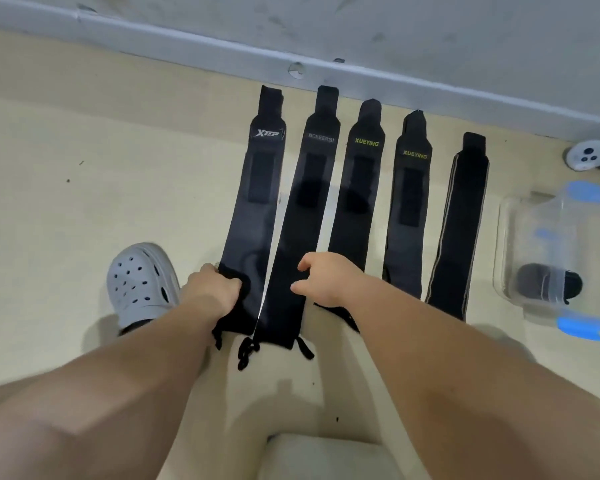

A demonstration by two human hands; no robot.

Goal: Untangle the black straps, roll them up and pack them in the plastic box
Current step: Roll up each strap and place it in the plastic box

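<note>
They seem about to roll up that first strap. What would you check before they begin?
1. Straps untangled: ok, they lie flat side by side.
2. Left hand grips the XTEP strap at its near end: ok.
3. Right hand holding the BOKEERSI strap: cannot tell; it lies over it, fingers curled.
4. End cords free of knots: cannot tell.
5. Plastic box has room: ok, only one rolled strap inside.

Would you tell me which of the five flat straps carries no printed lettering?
The rightmost strap, nearest the plastic box: it alone shows pale edge lines and a plain face without any brand name.
</note>
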